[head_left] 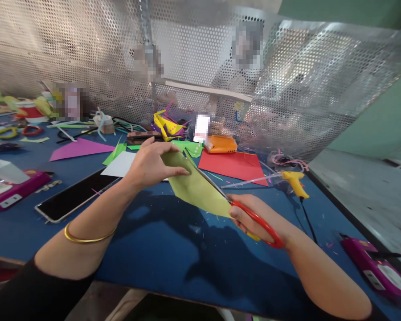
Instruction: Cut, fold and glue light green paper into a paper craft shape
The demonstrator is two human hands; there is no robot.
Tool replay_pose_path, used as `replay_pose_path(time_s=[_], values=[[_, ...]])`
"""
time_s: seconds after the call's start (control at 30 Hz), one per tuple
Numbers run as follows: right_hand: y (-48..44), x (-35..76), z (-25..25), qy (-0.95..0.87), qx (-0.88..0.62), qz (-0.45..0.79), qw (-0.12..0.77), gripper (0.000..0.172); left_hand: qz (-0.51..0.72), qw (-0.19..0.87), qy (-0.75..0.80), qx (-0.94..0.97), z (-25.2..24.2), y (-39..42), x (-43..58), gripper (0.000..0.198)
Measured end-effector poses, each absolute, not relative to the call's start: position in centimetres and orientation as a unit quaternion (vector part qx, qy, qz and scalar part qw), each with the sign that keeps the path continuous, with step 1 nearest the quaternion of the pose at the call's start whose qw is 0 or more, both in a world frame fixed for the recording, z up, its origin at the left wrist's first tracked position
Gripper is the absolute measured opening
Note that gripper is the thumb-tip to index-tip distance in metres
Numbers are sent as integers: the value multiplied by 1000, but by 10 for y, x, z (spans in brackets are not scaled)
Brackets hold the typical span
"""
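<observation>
My left hand [153,162] pinches a sheet of light green paper [197,189] near its upper left, thumb in front and fingers behind. The sheet is held tilted above the blue table. In my right hand [254,216] is a pair of scissors with red and yellow handles [265,227]. Their blades lie along the paper's upper right edge, with a thin green strip beside them near the far end. Whether the blades are fully closed is hard to see.
Red paper [232,165], purple paper [82,149] and a yellow glue gun [296,183] lie around the blue table [147,263]. A phone [78,196] is at left. Purple power strips [376,267] sit at both sides. A perforated metal screen [194,53] stands behind.
</observation>
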State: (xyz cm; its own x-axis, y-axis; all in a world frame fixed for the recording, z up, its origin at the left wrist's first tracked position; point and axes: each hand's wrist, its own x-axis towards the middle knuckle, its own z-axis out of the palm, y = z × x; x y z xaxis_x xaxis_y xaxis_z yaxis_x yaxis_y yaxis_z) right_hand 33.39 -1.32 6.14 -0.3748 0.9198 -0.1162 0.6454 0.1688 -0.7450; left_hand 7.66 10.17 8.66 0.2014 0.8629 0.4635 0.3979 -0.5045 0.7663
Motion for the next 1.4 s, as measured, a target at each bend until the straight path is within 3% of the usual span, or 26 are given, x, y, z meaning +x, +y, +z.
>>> replay_pose_path(time_s=[0.13,0.27,0.83,1.2,1.4], values=[[-15,337,62,-733,-498,423,190,56,391,300,438,752,83,105,71,25],[-15,339,63,-737,-479,436,192,58,386,364,420,736,82,107,66,26],[-10,336,62,-782,-519,303,164,59,361,336,449,745,85,106,71,28],[-12,332,64,-767,-525,324,177,65,365,334,442,748,85,105,71,27],[-11,337,57,-736,-521,367,229,54,365,321,445,752,85,105,71,27]])
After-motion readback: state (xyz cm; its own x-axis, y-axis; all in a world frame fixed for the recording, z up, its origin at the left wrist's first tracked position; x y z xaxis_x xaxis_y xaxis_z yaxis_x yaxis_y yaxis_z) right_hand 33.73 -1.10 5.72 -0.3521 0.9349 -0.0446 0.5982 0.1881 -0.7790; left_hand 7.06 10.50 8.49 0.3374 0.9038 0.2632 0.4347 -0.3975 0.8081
